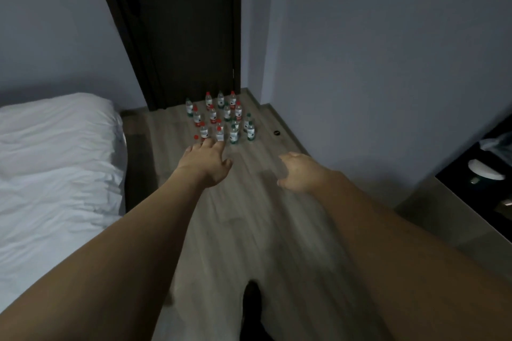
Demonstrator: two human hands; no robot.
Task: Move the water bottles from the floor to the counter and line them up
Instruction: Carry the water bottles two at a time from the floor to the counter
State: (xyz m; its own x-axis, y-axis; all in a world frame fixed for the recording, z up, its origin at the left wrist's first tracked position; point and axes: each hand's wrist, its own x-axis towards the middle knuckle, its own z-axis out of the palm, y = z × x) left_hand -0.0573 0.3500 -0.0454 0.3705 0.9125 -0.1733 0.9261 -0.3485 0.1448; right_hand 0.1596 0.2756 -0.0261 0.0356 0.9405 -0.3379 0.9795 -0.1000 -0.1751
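Several small water bottles with red or green caps stand upright in a cluster on the wooden floor in front of a dark door. My left hand stretches toward them with fingers extended, its fingertips just short of the nearest red-capped bottle, holding nothing. My right hand hovers lower and to the right, fingers loosely curled downward and empty. A dark counter shows at the right edge.
A bed with white bedding fills the left side. The dark door stands behind the bottles. A loose red cap and a small dark round object lie on the floor. White items sit on the counter.
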